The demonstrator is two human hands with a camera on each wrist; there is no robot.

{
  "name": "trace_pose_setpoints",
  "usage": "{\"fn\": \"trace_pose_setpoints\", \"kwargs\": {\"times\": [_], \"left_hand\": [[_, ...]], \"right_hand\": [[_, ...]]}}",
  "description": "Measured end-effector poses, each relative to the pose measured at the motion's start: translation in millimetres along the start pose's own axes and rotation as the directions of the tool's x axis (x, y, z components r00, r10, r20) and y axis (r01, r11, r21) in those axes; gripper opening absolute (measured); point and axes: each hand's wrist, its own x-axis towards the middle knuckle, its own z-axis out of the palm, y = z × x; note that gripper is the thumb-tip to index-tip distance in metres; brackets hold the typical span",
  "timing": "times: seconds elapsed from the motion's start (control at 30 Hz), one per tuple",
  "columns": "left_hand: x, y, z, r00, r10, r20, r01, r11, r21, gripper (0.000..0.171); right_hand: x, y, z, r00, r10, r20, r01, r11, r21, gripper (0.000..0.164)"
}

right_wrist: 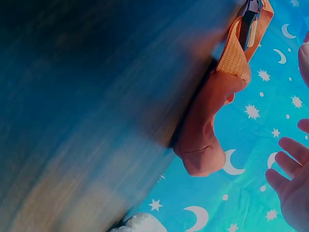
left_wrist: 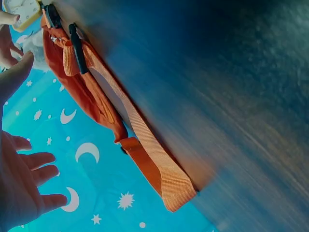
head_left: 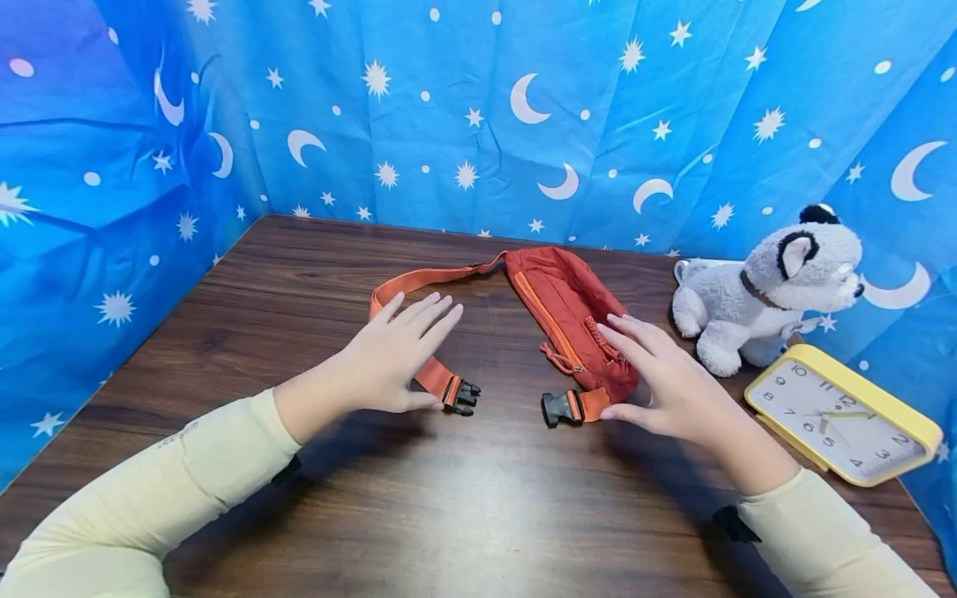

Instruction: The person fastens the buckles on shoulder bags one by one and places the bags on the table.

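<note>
Both hands up over the worktop (head_left: 478, 515), fingers spread. Left hand (head_left: 392, 357) hovers over the strap (head_left: 429, 277), covering part of its bend; thumb tip lines up just beside the pronged buckle half (head_left: 463, 396) in the head view, but the left wrist view has that hand apart from the webbing. Right hand (head_left: 669, 378) hovers at the near right edge of the red waist bag (head_left: 561, 291), blocking a bit of that side; right wrist view shows a gap to the bag. Bag lies between the hands, right of center, long axis angled, orange zip (head_left: 546, 320) facing left, cord pull (head_left: 557, 359) hanging off it. Strap loops from the bag's far end round to the left. Buckle is undone: prongs point right, socket half (head_left: 561, 409) on the short near-end strap points left, the two well apart. Right of the right hand: yellow clock (head_left: 837, 415), tilted back, close to the right forearm. Behind it sits a gray plush dog (head_left: 763, 291), dark collar, facing right, near the bag's right side. Blue moon-and-star curtain (head_left: 449, 116) walls the back and both sides.
</note>
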Motion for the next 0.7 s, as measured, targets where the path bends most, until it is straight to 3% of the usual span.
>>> {"fn": "trace_pose_setpoints", "kwargs": {"times": [0.33, 0.7], "left_hand": [[1.1, 2.5, 5.7, 0.999, 0.031, 0.007, -0.031, 0.999, -0.023, 0.112], [6.1, 7.3, 7.6, 0.995, 0.021, 0.102, -0.012, 0.996, -0.089, 0.1]], "right_hand": [[1, -2, 8, 1.0, -0.001, 0.022, 0.0, 1.0, 0.029, 0.089], [2, -5, 11, 0.998, 0.03, 0.058, -0.033, 0.998, 0.051, 0.079]]}}
